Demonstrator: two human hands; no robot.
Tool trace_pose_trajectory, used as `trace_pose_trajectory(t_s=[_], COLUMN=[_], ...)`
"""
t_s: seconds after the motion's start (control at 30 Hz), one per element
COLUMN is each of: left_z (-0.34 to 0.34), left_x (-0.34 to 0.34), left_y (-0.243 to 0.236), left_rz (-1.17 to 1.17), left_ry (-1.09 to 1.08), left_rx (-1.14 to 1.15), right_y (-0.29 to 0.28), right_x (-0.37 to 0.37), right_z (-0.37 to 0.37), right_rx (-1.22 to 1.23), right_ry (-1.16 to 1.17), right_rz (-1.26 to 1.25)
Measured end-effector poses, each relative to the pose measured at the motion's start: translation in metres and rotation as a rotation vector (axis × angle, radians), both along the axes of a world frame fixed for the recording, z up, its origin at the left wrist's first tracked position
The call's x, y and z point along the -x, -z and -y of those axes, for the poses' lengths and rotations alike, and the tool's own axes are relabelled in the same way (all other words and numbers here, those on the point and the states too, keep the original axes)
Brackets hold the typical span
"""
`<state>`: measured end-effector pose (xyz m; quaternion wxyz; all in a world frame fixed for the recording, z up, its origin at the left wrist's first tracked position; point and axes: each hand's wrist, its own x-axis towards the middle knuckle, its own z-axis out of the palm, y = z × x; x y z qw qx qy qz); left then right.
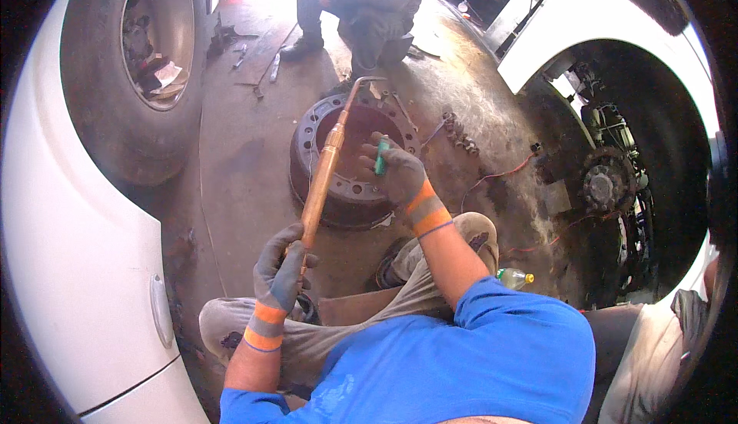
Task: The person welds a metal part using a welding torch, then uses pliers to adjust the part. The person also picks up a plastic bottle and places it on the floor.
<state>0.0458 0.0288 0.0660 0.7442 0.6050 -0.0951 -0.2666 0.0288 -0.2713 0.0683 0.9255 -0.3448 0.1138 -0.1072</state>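
Observation:
My left hand (pixel 280 269), in a grey work glove with an orange cuff, is closed around the lower end of a long copper-coloured gas torch (pixel 321 182). The torch slants up and away, its thin bent tip at the top. No flame shows at the tip. To its right, my right hand (pixel 403 176), gloved alike, grips a small green lighter (pixel 381 156). Both hands are above a heavy round brake drum (pixel 358 189) that lies on the floor, its flange ringed with holes. The torch crosses in front of part of the drum.
A large wheel (pixel 92 78) and a white vehicle panel (pixel 77 255) stand at left. Ahead sits another person (pixel 384 1), hands together. An exposed wheel hub (pixel 603 183), a red cable (pixel 500 176) and a bottle (pixel 513 278) are at right. Tools (pixel 274 67) lie far left.

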Motion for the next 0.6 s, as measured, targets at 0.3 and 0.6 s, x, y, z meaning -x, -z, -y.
trace_pose_trajectory(t_s=[0.3,0.6], left_z=[-0.003,-0.003], left_x=[0.010,0.021], left_y=[-0.017,-0.012], left_rz=[-0.085,-0.053], left_ry=[0.113,0.214], left_rx=[-0.022,0.077], right_y=[-0.044,-0.075], right_x=[0.005,0.006], right_z=[0.014,0.065], right_rx=[0.287,0.045], right_ry=[0.248,0.304], right_rz=[0.124,0.167])
